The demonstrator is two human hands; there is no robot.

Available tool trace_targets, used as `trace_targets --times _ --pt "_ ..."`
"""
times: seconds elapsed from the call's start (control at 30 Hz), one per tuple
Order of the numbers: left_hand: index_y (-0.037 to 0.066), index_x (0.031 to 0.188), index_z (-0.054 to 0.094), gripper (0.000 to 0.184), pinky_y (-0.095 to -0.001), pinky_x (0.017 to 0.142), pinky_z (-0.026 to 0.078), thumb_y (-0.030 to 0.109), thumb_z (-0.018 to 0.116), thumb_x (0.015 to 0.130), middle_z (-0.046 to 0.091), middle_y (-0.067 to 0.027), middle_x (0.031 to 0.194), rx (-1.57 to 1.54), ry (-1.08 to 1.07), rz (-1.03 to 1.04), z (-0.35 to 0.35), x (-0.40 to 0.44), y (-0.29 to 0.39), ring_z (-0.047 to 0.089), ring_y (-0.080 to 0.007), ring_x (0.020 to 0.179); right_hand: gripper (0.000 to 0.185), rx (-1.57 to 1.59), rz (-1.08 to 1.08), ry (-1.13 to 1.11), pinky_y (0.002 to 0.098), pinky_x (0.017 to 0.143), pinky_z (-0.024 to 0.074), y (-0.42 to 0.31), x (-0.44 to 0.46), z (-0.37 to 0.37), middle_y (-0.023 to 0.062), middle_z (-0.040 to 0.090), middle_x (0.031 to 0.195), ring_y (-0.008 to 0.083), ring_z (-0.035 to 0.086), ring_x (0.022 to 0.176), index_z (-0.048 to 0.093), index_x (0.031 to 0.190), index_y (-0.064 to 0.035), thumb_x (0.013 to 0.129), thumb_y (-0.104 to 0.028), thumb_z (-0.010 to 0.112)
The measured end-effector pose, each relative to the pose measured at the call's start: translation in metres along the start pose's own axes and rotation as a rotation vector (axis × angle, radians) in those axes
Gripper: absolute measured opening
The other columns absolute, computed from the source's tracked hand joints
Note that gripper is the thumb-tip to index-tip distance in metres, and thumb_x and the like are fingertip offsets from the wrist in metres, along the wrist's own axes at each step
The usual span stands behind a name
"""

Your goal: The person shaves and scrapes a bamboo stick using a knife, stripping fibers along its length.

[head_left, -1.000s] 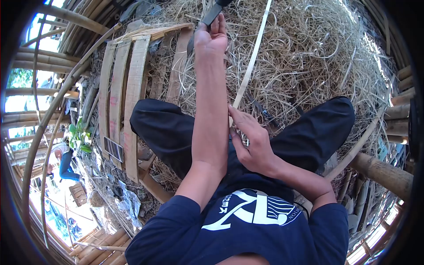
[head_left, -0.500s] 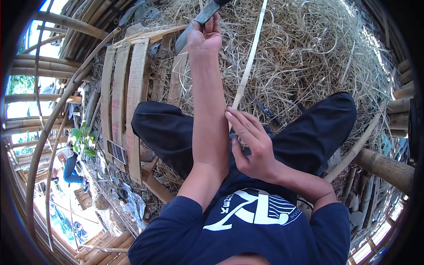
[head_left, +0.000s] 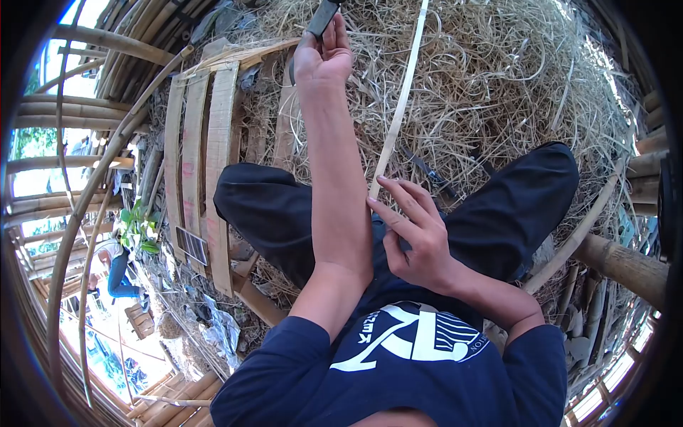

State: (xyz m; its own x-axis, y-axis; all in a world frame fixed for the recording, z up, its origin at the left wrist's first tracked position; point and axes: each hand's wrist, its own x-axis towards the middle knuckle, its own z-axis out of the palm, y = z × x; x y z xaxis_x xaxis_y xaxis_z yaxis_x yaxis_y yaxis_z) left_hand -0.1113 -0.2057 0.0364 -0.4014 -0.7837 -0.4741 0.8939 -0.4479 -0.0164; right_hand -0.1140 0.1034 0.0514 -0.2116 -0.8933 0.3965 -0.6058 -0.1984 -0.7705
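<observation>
One pale strip [head_left: 403, 107] slants from one o'clock towards the centre, where its near end meets the right hand [head_left: 425, 249]. Two fingertips of that hand touch it, spread apart, the thumb separate; so light a contact could let the strip twist or slide, and its edge might splinter into the skin. At twelve o'clock, a dark blade [head_left: 322, 20] lies against the left hand [head_left: 326, 62]; whether the fingers clamp it cannot be told. A slip there could cut them. Tangled shavings [head_left: 491, 92] at two o'clock could snag the strip.
</observation>
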Motion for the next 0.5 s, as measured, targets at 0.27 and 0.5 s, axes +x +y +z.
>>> trace_targets --times 0.27,0.5 --pt "-0.012 0.119 0.049 0.034 -0.0487 0.090 0.058 0.015 0.033 0.104 0.065 -0.0274 0.102 -0.045 0.036 -0.021 0.008 -0.013 -0.003 0.067 -0.0393 0.096 0.051 0.047 -0.035 0.053 0.0423 0.092 0.0491 0.000 0.012 -0.001 0.0179 0.059 0.126 0.0362 0.056 0.112 0.064 0.116 0.0002 0.066 0.008 0.057" --pt "-0.012 0.118 0.050 0.033 -0.0474 0.089 0.058 0.012 0.033 0.104 0.066 -0.0277 0.102 -0.016 0.047 0.004 0.008 -0.014 -0.003 0.068 -0.0388 0.094 0.046 -0.038 -0.080 -0.067 0.0420 0.096 0.0447 0.016 -0.007 -0.004 0.0136 0.065 0.118 0.0296 0.062 0.107 0.065 0.113 -0.0004 0.067 0.005 0.059"
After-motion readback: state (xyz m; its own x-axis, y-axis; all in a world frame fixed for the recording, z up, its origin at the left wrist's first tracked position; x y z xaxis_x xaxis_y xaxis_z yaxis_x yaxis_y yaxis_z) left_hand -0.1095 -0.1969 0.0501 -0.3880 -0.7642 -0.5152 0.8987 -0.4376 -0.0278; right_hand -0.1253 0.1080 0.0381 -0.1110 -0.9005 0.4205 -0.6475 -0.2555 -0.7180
